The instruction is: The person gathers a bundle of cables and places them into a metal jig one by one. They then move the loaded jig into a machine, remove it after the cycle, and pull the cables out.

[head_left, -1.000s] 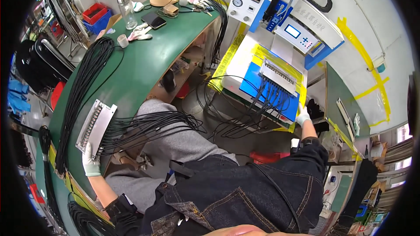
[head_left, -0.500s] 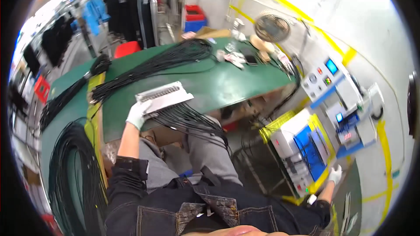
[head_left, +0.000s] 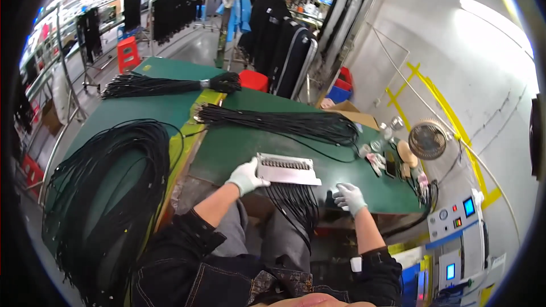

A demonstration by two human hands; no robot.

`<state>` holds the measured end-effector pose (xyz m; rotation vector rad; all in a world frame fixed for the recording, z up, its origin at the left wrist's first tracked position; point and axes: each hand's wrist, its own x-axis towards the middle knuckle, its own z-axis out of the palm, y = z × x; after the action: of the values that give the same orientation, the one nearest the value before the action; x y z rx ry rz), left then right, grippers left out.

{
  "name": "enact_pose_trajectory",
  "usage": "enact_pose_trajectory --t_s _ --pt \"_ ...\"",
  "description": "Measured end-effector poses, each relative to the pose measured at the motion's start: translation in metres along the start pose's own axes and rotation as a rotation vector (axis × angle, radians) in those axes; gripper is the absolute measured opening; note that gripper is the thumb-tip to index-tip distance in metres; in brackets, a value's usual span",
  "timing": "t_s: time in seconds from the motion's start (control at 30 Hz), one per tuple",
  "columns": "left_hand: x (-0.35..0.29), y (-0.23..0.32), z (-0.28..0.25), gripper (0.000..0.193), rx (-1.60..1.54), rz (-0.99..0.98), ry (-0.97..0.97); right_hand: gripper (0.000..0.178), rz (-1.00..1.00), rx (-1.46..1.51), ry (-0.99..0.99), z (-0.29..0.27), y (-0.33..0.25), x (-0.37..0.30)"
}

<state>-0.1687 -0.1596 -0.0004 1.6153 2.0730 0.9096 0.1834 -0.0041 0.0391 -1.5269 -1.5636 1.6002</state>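
Observation:
My left hand (head_left: pixel 248 177), in a white glove, grips the left end of a silvery metal holder (head_left: pixel 289 177) at the near edge of the green table (head_left: pixel 227 159). A row of small dark slots or cable ends runs along the holder's top. From its near side a bunch of thin black cables (head_left: pixel 296 207) hangs down over my lap. To the right of the holder, apart from it, my right hand (head_left: pixel 349 198) hovers by the table edge, also gloved, fingers apart with nothing clearly in them.
Long black cable bundles (head_left: pixel 278 124) lie across the table, one tied (head_left: pixel 165 85) at the far left. A big cable coil (head_left: pixel 108 182) rests at left. Right of them are a fan (head_left: pixel 427 139), loose gloves (head_left: pixel 375 164) and a control unit (head_left: pixel 455 216). Clothes racks stand behind.
My right hand has come from beside the machine at far right to near the holder. The view has turned rightward and up; my left hand still holds the holder.

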Motion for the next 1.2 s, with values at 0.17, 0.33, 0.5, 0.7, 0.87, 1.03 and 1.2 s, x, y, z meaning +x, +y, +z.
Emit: enact_pose_trajectory --t_s 0.17,0.33,0.5,0.7,0.87,1.03,1.2 --pt "-0.003 0.011 0.005 0.085 0.067 0.029 -0.018 0.020 0.483 0.396 -0.633 0.016 0.013 0.119" --pt "-0.010 0.007 0.002 0.078 0.075 -0.054 -0.061 0.028 0.264 -0.229 -0.229 0.053 -0.027 0.063" --pt "-0.008 0.010 -0.003 0.079 0.049 -0.060 -0.082 0.031 0.089 -0.258 0.033 0.063 -0.024 0.037" --pt "-0.017 -0.002 -0.009 0.098 -0.264 0.042 -0.052 0.027 -0.302 -0.049 0.089 0.076 -0.085 -0.012" --pt "-0.009 -0.008 -0.006 0.094 -1.260 0.275 0.101 0.042 -0.514 0.251 -0.385 0.135 -0.131 -0.101" --pt "-0.022 -0.026 -0.073 0.053 -1.909 0.023 0.525 0.059 -0.026 0.015 -0.673 0.040 -0.030 -0.053" --pt "-0.042 -0.078 -0.069 0.051 -1.208 -0.152 0.934 0.070 0.440 -0.225 -0.190 0.011 0.068 -0.036"
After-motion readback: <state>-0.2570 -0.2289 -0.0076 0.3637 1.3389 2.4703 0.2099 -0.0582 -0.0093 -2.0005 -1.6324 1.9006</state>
